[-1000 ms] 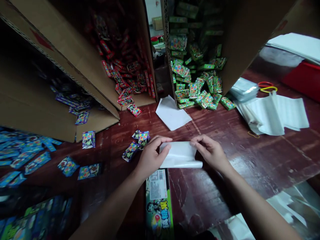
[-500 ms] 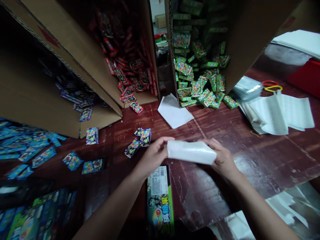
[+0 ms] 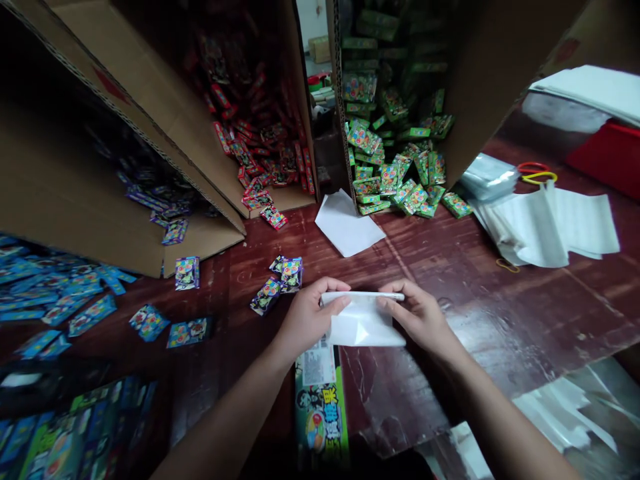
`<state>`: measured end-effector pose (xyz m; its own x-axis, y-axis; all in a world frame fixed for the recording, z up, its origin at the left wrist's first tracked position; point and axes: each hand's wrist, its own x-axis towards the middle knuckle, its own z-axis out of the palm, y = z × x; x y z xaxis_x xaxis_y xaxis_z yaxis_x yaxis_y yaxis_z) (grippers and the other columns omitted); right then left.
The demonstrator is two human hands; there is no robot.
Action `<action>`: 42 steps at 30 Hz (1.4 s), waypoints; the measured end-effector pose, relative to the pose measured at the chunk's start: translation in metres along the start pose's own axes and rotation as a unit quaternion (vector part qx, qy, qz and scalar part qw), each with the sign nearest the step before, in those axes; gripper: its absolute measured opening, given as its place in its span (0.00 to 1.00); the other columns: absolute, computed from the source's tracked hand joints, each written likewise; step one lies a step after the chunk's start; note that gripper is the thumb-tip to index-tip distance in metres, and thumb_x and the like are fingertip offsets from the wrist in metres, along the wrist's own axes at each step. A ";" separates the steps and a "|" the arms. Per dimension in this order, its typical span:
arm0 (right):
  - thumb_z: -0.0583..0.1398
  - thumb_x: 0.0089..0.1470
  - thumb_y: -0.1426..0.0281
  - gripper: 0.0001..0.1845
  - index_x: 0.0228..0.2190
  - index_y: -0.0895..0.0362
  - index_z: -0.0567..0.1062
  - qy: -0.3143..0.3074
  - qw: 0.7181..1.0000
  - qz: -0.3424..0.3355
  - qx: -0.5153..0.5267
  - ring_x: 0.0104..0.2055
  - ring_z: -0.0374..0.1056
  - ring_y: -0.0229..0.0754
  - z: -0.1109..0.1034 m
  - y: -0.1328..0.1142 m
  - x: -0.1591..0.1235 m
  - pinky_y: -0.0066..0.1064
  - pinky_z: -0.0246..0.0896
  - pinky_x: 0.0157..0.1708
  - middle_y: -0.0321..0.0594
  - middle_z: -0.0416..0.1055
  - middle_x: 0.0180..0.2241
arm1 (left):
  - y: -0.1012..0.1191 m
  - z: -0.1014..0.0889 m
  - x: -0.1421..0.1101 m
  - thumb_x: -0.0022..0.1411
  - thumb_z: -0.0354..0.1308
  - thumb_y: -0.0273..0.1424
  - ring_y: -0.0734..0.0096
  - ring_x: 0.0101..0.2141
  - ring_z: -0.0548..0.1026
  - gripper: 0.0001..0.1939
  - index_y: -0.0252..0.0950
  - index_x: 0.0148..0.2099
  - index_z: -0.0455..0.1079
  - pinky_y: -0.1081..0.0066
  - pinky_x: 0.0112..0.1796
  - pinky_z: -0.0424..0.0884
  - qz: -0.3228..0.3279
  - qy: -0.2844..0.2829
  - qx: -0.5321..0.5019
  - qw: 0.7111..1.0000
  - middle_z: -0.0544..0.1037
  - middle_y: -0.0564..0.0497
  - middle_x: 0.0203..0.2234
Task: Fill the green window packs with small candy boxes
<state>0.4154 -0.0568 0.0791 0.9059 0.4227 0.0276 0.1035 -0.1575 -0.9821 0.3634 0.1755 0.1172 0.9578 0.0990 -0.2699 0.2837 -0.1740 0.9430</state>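
Both hands hold a glossy white sheet (image 3: 367,327) above the table. Its top edge is folded or stacked into a thin, stiff band, and the lower part hangs toward me. My left hand (image 3: 317,310) pinches the left end with the thumb in front. At the right end, my right hand (image 3: 415,310) grips the same edge between thumb and fingers. Below the sheet lies a long green and black printed box (image 3: 323,407), its far end partly covered by the sheet. Purple candy boxes (image 3: 280,283) lie just beyond my left hand.
Open cartons hold red boxes (image 3: 260,153), green boxes (image 3: 395,173) and purple boxes (image 3: 155,200). Blue boxes (image 3: 60,287) are heaped at left. White paper (image 3: 347,223) lies mid-table. At right are white sheets (image 3: 550,220), clear plastic packs (image 3: 487,177) and yellow-and-red-handled scissors (image 3: 537,173).
The white sheet has tipped so its face now hangs down toward me. My right hand has moved left, closer to my left hand, and both thumbs now press on the top edge.
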 end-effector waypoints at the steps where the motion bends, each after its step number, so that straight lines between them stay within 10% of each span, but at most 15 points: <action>1: 0.64 0.59 0.61 0.09 0.39 0.52 0.76 0.021 1.000 0.002 -0.002 0.36 0.70 0.40 0.005 0.002 0.001 0.29 0.66 0.35 0.37 0.74 0.36 | 0.001 0.002 -0.001 0.59 0.66 0.38 0.75 0.27 0.72 0.13 0.38 0.44 0.75 0.77 0.27 0.65 -0.022 0.000 -0.023 0.999 0.78 0.53 0.32; 6: 0.65 0.59 0.60 0.10 0.35 0.54 0.77 0.086 0.996 -0.009 0.007 0.36 0.69 0.39 0.020 -0.001 -0.001 0.29 0.65 0.38 0.36 0.75 0.34 | -0.002 0.014 0.002 0.49 0.72 0.41 0.73 0.25 0.73 0.22 0.35 0.43 0.75 0.75 0.27 0.67 -0.111 0.046 -0.200 0.972 0.79 0.51 0.29; 12: 0.63 0.60 0.57 0.15 0.29 0.55 0.75 0.084 0.996 0.019 0.015 0.29 0.64 0.37 0.022 -0.010 -0.002 0.27 0.60 0.28 0.34 0.71 0.27 | -0.015 0.021 0.006 0.57 0.66 0.49 0.77 0.22 0.68 0.21 0.33 0.30 0.73 0.77 0.24 0.63 -0.015 0.139 -0.149 0.979 0.74 0.54 0.22; 19: 0.63 0.59 0.56 0.15 0.36 0.55 0.75 0.056 0.996 0.049 0.058 0.31 0.66 0.38 0.005 -0.002 0.001 0.28 0.62 0.30 0.36 0.74 0.31 | -0.017 0.011 0.000 0.58 0.67 0.46 0.71 0.31 0.74 0.19 0.34 0.40 0.77 0.75 0.31 0.68 0.000 0.060 -0.090 0.994 0.80 0.50 0.32; 31: 0.64 0.59 0.58 0.12 0.36 0.54 0.77 0.104 0.995 0.011 0.002 0.34 0.69 0.39 0.007 0.001 0.001 0.28 0.64 0.34 0.36 0.75 0.32 | -0.017 0.021 0.009 0.63 0.62 0.46 0.75 0.27 0.68 0.18 0.35 0.36 0.74 0.77 0.29 0.64 0.022 0.117 -0.107 0.987 0.75 0.55 0.26; 39: 0.63 0.60 0.57 0.22 0.52 0.53 0.75 -0.016 0.998 -0.023 -0.051 0.49 0.74 0.48 -0.037 -0.005 0.022 0.41 0.70 0.49 0.46 0.77 0.49 | -0.020 0.010 0.019 0.62 0.62 0.48 0.76 0.26 0.64 0.19 0.35 0.33 0.73 0.77 0.26 0.61 0.022 0.123 -0.057 0.990 0.71 0.56 0.24; 42: 0.63 0.60 0.58 0.15 0.44 0.53 0.80 -0.071 0.987 -0.077 -0.125 0.52 0.72 0.48 -0.051 -0.015 0.033 0.43 0.68 0.52 0.47 0.76 0.51 | -0.020 0.013 0.024 0.62 0.62 0.47 0.75 0.26 0.64 0.19 0.35 0.33 0.74 0.77 0.27 0.62 0.032 0.121 -0.029 0.992 0.72 0.55 0.25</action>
<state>0.4648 -0.0863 0.1045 0.8068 0.5764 0.1298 0.3502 -0.2895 -0.8908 0.3815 0.1691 0.0889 0.9324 0.3233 -0.1615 0.2133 -0.1317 0.9681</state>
